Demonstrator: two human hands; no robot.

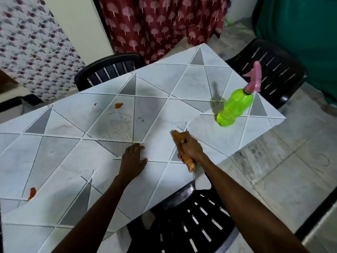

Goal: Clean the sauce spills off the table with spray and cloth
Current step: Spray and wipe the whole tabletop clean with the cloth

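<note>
Cloth (180, 143) bunched in the right hand (191, 146), pressed to the table (164, 79) near its front edge.
Left hand (134, 157) lies flat and released on the tabletop just beside it; the green spray bottle (235, 108) stands by the far right corner; sauce spills remain, one blob (118, 105) mid-table, another (32, 193) at the left edge; dark chairs (191, 220) ring the table.

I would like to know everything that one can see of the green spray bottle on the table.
The spray bottle has a bright green body of see-through-looking plastic and a pink trigger head fitted on its neck. It stands on its base on the table, near the far right edge, and throws a shadow to its left. Only the table touches it; the left hand and the right hand are nearer the person, apart from it.
</note>
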